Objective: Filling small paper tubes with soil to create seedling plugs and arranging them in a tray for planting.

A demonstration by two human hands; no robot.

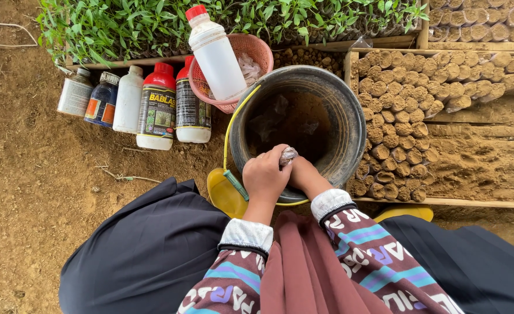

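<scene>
Your left hand (266,177) and right hand (303,174) meet over the black bucket's (350,110) 6 o'clock rim — both pinch a small grey wad (288,156), maybe plastic. Bottles (158,107) at 10 o'clock.

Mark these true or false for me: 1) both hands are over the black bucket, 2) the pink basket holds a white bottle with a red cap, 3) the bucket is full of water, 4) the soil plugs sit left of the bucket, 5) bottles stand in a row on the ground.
1) True: the left hand and right hand meet over the near rim of the black bucket, holding a small crumpled plastic piece.
2) True: the white bottle leans in the pink basket.
3) False: no water shows; the inside looks dark and soiled.
4) False: the soil plugs lie right of it, in a wooden frame.
5) True: the row of bottles stands left of the bucket.
</scene>
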